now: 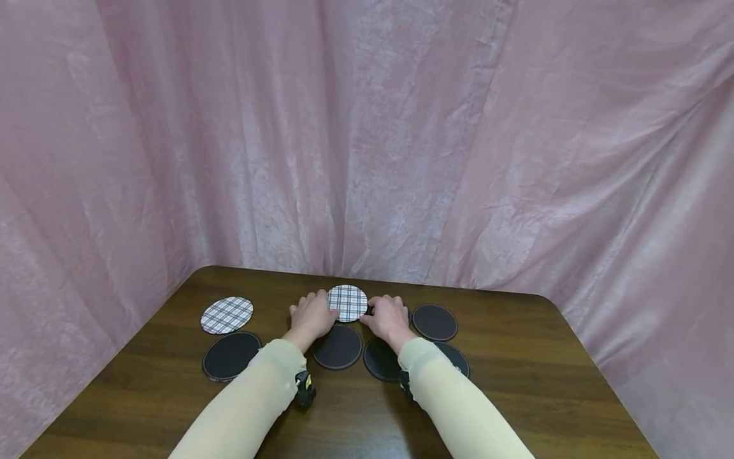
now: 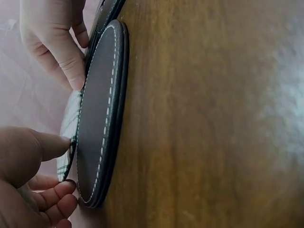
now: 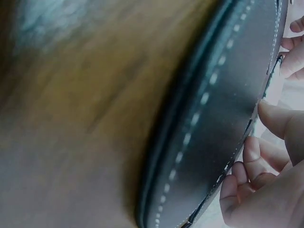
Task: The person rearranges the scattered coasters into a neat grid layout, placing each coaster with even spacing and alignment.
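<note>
A round coaster with a white plaid face (image 1: 347, 301) is at the back middle of the table, between both hands. My left hand (image 1: 311, 316) pinches its left edge, thumb on the plaid face and fingers below the rim, as the left wrist view shows. At its right edge my right hand (image 1: 390, 319) pinches the rim with thumb and index finger. In front of it lies a dark brown coaster with white stitching (image 2: 97, 114). The right forearm partly hides a black coaster (image 1: 380, 360), and another dark coaster shows just past the right hand.
At the left of the wooden table (image 1: 539, 395) are another plaid coaster (image 1: 226, 315) and a black coaster (image 1: 231, 356). On the right lie a brown coaster (image 1: 434, 322) and a partly covered black one (image 1: 457, 359). A pink curtain (image 1: 390, 140) hangs behind the table.
</note>
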A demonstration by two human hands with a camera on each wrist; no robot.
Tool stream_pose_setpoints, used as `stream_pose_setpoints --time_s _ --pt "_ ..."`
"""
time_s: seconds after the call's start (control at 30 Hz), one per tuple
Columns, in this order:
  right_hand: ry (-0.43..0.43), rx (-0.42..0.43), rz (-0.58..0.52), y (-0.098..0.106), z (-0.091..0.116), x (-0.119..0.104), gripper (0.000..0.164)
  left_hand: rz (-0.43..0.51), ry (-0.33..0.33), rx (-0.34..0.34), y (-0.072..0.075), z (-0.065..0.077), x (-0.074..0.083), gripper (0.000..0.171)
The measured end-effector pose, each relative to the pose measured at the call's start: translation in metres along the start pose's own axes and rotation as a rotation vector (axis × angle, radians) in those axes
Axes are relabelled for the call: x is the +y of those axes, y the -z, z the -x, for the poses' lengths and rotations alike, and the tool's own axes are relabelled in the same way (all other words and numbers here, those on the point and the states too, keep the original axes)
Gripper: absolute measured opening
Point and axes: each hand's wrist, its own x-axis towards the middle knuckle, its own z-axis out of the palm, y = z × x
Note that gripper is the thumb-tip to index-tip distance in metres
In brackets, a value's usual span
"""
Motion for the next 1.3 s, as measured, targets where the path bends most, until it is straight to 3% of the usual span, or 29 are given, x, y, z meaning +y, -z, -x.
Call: stream_pose_setpoints --time_s 0.67,0.97,1.3 --pt "0.059 -0.033 0.045 0.001 0.002 0.003 0.041 -0.021 -0.032 -0.016 0.001 0.002 -0.006 0.055" --pt "0.058 -0.033 0.068 0.002 0.003 0.002 0.040 -0.034 -0.075 -0.053 0.009 0.002 -0.009 0.058" --pt "0.067 -0.045 0.096 0.005 0.007 -0.001 0.039 -0.046 -0.066 -0.059 0.009 0.005 -0.010 0.057"
